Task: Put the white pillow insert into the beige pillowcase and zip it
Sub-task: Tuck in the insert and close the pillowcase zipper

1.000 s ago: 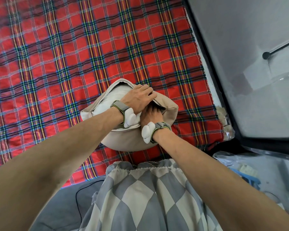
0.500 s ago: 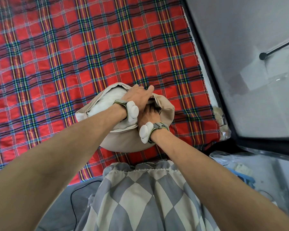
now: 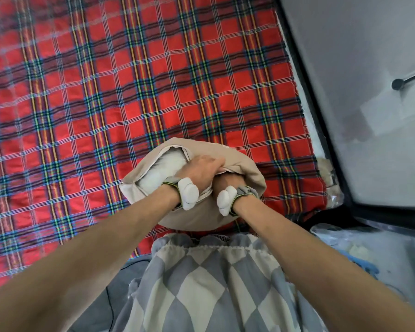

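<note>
Head view: our left hand (image 3: pixel 200 170) grips the pillowcase (image 3: pixel 247 178) rim to hold it open; our right hand (image 3: pixel 228 184), buried inside against the insert (image 3: pixel 164 166), hides its fingers.

Left hand (image 3: pixel 203 169) grips pillowcase (image 3: pixel 246 172); right hand (image 3: pixel 228 184) tucked inside.

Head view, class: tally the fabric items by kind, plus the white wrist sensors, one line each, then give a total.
Beige pillowcase: 1
White pillow insert: 1
Red plaid blanket: 1
Grey diamond-patterned cloth: 1
White wrist sensors: 2
Total: 6
</note>
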The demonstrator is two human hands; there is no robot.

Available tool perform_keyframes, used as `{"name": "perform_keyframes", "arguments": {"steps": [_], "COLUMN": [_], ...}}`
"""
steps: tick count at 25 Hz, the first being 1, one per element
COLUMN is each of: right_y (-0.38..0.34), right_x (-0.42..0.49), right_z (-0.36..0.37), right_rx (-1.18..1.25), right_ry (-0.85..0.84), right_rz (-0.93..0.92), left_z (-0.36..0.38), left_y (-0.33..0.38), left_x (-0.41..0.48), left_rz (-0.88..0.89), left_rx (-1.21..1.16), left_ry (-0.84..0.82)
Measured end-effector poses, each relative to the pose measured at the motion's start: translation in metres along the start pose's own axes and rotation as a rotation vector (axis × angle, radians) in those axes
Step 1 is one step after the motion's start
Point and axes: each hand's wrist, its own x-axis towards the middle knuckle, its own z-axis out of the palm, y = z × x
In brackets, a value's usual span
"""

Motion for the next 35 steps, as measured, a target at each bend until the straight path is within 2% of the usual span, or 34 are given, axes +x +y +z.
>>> {"name": "perform_keyframes", "arguments": {"steps": [3,7,10,11,14,17,21,24,26,28,31,35], "right_y": [0.004,0.012,0.032,0.041,0.056,0.057,0.056,0.056,0.053,0.049,0.044,0.04], "right_x": [-0.013,-0.053,-0.068,-0.066,-0.054,-0.045,-0.039,-0.039,-0.038,-0.035,-0.034,-0.039], "right_z": [-0.009,-0.012,-0.024,-0.031,-0.056,-0.066,-0.073,-0.069,-0.064,-0.059,-0.048,-0.042], "right_rx": [-0.063,-0.192,-0.303,-0.342,-0.391,-0.361,-0.165,0.151,0.267,0.257,0.254,0.299], "right_ry": [0.138,0.19,0.414,0.434,0.263,0.101,-0.016,-0.012,0.026,0.05,0.079,0.132], "right_rz": [-0.052,-0.134,-0.371,-0.45,-0.594,-0.628,-0.595,-0.442,-0.322,-0.254,-0.226,-0.226], "left_z": [0.006,0.015,0.018,0.02,0.022,0.023,0.028,0.024,0.018,0.016,0.015,0.014], "left_y": [-0.007,-0.017,-0.023,-0.022,-0.017,-0.025,-0.027,-0.023,-0.024,-0.024,-0.025,-0.025], "left_x": [0.009,0.019,0.02,0.019,0.016,0.018,0.015,0.01,0.007,0.005,-0.001,-0.009], "left_rz": [0.001,0.067,0.113,0.116,0.083,-0.005,-0.01,0.011,0.075,0.14,0.115,0.095], "left_rx": [-0.016,-0.023,0.006,-0.009,-0.118,-0.198,-0.261,-0.369,-0.404,-0.423,-0.438,-0.514], "left_ry": [0.053,0.138,0.206,0.225,0.255,0.242,0.249,0.263,0.232,0.175,0.078,0.09]}}
